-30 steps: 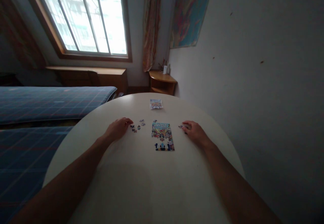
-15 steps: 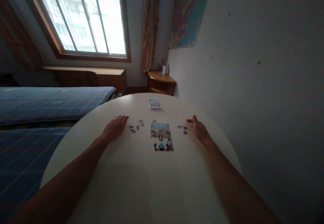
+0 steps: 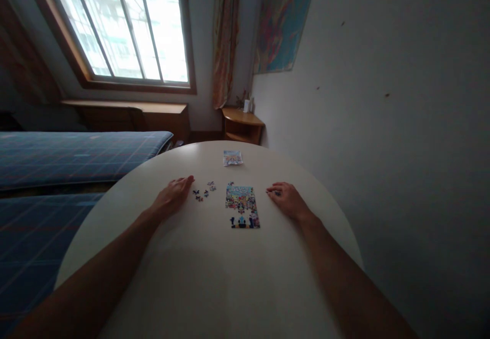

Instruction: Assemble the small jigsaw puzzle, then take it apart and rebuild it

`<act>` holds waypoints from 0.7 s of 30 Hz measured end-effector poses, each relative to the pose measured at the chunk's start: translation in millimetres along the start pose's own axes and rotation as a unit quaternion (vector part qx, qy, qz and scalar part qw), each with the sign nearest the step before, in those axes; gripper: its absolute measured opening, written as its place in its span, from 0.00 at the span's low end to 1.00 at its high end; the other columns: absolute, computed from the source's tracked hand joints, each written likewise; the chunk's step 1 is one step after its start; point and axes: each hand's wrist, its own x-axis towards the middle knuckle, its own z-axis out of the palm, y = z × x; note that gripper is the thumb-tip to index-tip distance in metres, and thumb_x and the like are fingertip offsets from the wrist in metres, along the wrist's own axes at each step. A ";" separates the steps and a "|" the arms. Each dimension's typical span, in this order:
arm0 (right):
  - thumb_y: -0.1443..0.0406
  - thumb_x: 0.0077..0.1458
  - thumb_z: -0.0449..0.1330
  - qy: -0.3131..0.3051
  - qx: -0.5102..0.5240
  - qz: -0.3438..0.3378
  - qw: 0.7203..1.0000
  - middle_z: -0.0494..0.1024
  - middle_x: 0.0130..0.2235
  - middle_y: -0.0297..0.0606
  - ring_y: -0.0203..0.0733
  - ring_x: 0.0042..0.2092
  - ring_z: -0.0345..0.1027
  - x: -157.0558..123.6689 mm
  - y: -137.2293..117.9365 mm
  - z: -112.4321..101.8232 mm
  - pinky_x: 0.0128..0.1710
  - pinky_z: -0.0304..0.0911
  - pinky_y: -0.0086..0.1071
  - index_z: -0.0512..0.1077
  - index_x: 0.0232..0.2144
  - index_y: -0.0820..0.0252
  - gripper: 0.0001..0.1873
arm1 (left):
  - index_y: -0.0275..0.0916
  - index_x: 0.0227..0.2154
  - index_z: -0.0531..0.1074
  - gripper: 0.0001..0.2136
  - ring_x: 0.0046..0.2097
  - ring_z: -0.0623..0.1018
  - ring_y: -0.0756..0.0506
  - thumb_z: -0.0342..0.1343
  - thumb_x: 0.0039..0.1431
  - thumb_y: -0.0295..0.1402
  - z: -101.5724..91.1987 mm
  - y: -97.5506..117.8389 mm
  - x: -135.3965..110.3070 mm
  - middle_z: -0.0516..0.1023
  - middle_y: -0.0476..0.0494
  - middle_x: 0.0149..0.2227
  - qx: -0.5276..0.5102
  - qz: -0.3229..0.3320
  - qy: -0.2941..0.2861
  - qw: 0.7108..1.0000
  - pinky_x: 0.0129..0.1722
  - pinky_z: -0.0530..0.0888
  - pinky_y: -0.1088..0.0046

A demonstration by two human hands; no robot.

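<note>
1 partly assembled jigsaw puzzle (image 3: 239, 198) lies flat on a white table (image 3: 214, 267), between the left hand (image 3: 175, 195) and the right hand (image 3: 289, 199), seemingly so that either can reach it; its lower part shows a gap. Left hand: fingers loosely extended, nothing visible in its grasp. Loose pieces (image 3: 205, 193) lie just inside its fingertips, presumably kept apart from the assembled section for easy viewing. Right hand: fingers bent over a small piece (image 3: 277, 193); whether it is gripped cannot be told. Beyond both hands, 1 printed packet (image 3: 233, 158) lies apart, likely leaving the middle free. Farther off: 1 corner cabinet (image 3: 243, 117).
</note>
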 end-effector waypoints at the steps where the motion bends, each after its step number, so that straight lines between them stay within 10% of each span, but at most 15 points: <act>1: 0.60 0.55 0.61 -0.004 -0.005 -0.005 1.000 0.78 0.48 0.46 0.48 0.52 0.69 -0.1 -0.2 -1.2 0.57 0.58 0.43 0.81 0.39 0.56 0.12 | 0.36 0.54 0.72 0.39 0.60 0.69 0.38 0.22 0.65 0.55 0.5 -0.3 0.2 0.72 0.37 0.57 0.002 0.001 -0.001 1.000 0.60 0.62 0.61; 21: 0.64 0.62 0.53 -0.028 -0.094 -0.047 0.994 0.79 0.41 0.46 0.46 0.44 0.70 -1.7 -23.6 -8.4 0.47 0.60 0.37 0.76 0.36 0.61 0.12 | 0.38 0.45 0.73 0.27 0.52 0.73 0.40 0.29 0.69 0.45 0.1 42.8 -11.6 0.76 0.39 0.50 -0.015 0.099 0.071 0.992 0.56 0.67 0.60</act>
